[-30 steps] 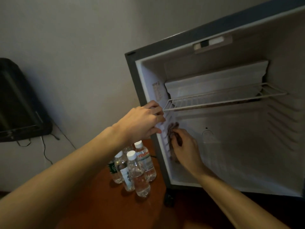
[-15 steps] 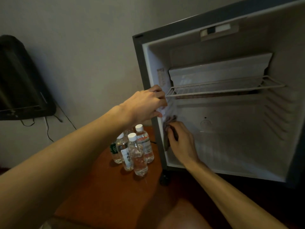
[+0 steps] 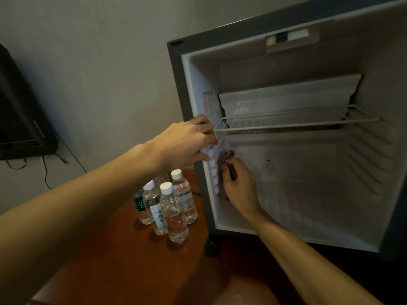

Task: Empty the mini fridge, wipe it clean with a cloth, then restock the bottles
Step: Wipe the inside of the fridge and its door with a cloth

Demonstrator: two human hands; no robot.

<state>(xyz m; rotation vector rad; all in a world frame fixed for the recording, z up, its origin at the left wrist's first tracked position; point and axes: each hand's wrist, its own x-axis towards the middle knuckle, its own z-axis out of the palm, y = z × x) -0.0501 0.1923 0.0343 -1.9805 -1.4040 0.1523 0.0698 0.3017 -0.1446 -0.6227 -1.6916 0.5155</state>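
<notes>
The mini fridge (image 3: 176,69) stands open with its white inside bare. A wire shelf (image 3: 297,122) crosses the upper part. My left hand (image 3: 187,144) grips the fridge's left front edge, fingers curled round it just below the shelf. My right hand (image 3: 239,186) holds a dark pinkish cloth (image 3: 224,159) against the ribbed left inner wall. Several clear water bottles (image 3: 174,212) with white caps stand grouped on the brown surface just left of the fridge.
The bottles stand on a reddish-brown wooden top (image 3: 114,260) that runs toward me. A black appliance (image 3: 19,119) with hanging cables sits at far left by the grey wall. A small dark fridge foot (image 3: 211,247) touches the wood.
My right hand has slid the cloth up the left inner wall. My left hand keeps its grip on the fridge edge. The camera has shifted slightly.
</notes>
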